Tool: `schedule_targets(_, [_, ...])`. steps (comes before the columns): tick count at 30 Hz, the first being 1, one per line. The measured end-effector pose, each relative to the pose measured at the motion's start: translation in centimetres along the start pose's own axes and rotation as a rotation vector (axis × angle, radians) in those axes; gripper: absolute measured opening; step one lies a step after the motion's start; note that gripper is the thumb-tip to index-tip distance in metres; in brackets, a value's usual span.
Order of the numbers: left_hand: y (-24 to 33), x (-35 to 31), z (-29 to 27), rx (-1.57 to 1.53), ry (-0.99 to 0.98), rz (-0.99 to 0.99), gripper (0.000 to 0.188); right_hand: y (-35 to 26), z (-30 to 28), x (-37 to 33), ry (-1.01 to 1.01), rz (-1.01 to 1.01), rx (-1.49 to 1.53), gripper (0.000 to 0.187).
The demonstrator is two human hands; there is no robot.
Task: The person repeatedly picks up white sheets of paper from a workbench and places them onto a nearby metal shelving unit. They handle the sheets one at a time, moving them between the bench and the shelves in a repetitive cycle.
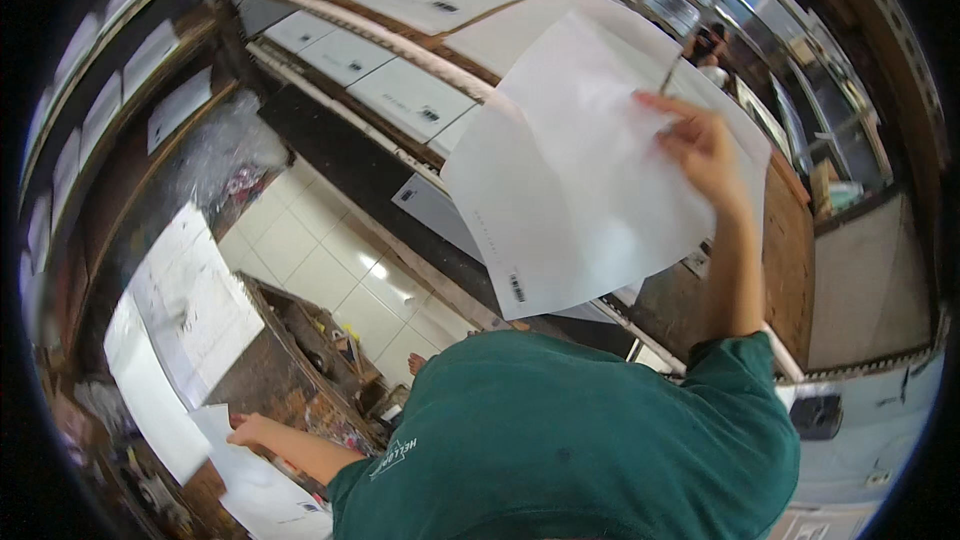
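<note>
A large white paper sheet, with a small dark printed mark near its lower corner, bends in the air over the shelf rack. My right hand pinches this sheet between thumb and forefinger. Down at the lower left, my left hand is closed on the edge of another white sheet. This second sheet slants above a worn wooden workbench. The left fingertips are partly hidden. Near that hand, a white board and a long white sheet lie on the bench.
A metal-edged shelf rack holds several white sheets on its levels. More sheets lie on the left shelves, above crumpled clear plastic. White floor tiles show between bench and rack. Another person is far off at upper right.
</note>
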State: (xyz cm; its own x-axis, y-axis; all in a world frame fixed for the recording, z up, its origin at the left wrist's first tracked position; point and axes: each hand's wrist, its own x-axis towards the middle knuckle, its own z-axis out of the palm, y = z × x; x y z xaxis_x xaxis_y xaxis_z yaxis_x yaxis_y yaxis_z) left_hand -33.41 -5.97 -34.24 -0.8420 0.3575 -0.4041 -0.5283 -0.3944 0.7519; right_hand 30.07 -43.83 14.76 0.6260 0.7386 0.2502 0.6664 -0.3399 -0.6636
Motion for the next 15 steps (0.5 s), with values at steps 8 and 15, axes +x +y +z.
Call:
schedule_targets(8, [3.4, -21.9, 6.6, 0.099, -0.115, 0.039, 0.053, 10.3, -22.9, 3.1, 0.152, 0.135, -0.308, 0.042])
schedule_targets(15, [6.4, -31.3, 6.9, 0.102, -0.331, -0.153, 0.054, 24.9, -27.0, 4.7, 0.156, 0.021, -0.565, 0.032])
